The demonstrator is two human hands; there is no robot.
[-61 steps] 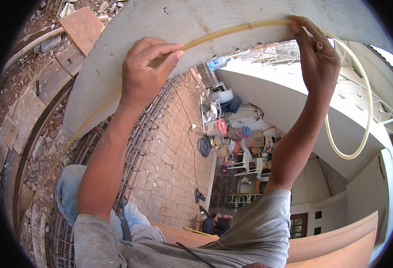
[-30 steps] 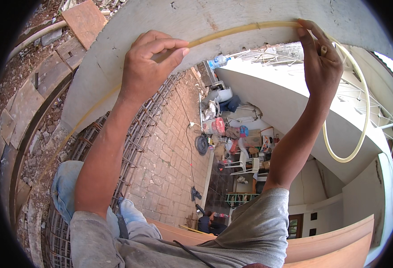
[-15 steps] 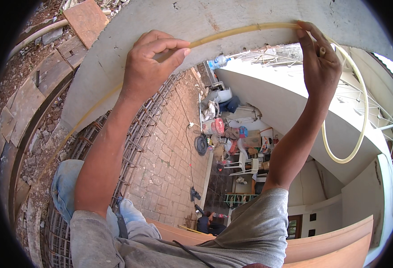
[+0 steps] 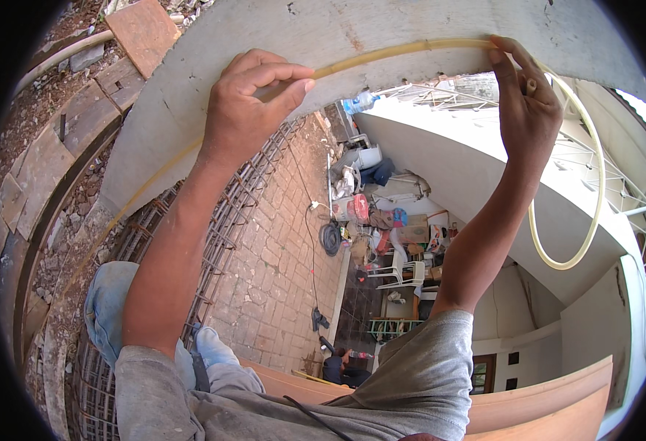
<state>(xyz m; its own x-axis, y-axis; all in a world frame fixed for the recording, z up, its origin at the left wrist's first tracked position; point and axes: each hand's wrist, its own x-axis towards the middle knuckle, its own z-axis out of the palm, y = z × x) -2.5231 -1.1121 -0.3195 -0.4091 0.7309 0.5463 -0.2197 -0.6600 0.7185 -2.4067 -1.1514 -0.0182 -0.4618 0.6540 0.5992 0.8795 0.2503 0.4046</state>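
A thin yellowish, see-through hose (image 4: 392,52) runs along the face of a grey concrete beam (image 4: 323,26). My left hand (image 4: 246,103) pinches it between thumb and forefinger, and my right hand (image 4: 525,92) grips it farther right near the beam's lower edge. Between the two hands the hose bows slightly upward. Left of my left wrist it continues down the concrete toward the rubble. Beyond my right hand it hangs in a loose loop, and a short hose end pokes out between that hand's fingers.
Steel rebar cages (image 4: 224,209) lie below on the left, beside brick paving (image 4: 264,272). Lower down are a coiled black hose (image 4: 330,239), white plastic chairs (image 4: 403,272) and clutter. Another person (image 4: 345,370) is at the bottom. Wooden boards (image 4: 51,165) and rubble line the far left.
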